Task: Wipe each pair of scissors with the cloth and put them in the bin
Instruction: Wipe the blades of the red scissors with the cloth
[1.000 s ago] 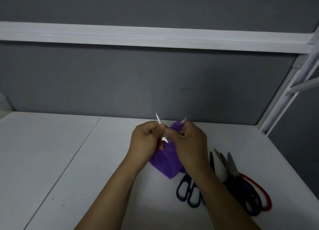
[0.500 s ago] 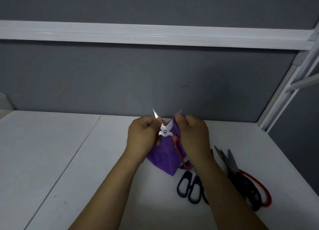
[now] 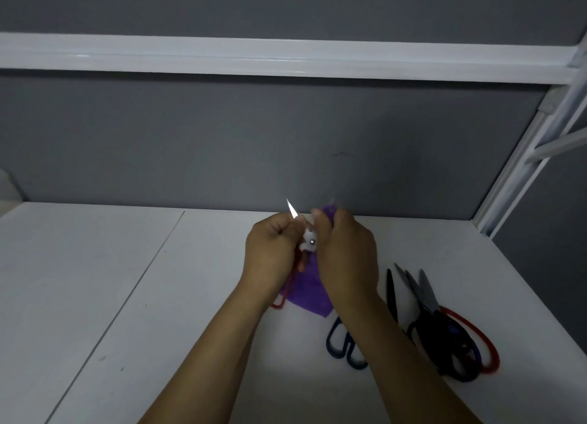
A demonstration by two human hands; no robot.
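In the middle of the frame, above the white desk (image 3: 111, 296), the left hand (image 3: 273, 252) has its grip curled tight round the red-handled scissors (image 3: 308, 244). They are spread open: one bright blade pokes up past the knuckles and a red handle loop hangs below the wrist. Just to the right and touching it, the right hand (image 3: 346, 258) closes its grip on the purple cloth (image 3: 309, 296), pinched round the other blade and hanging down between both hands. At lower right, the dark blue-handled scissors (image 3: 344, 344) lie on the desk, partly behind the right forearm. Beside them is a heap of scissors (image 3: 444, 338) with black and red handles overlapping.
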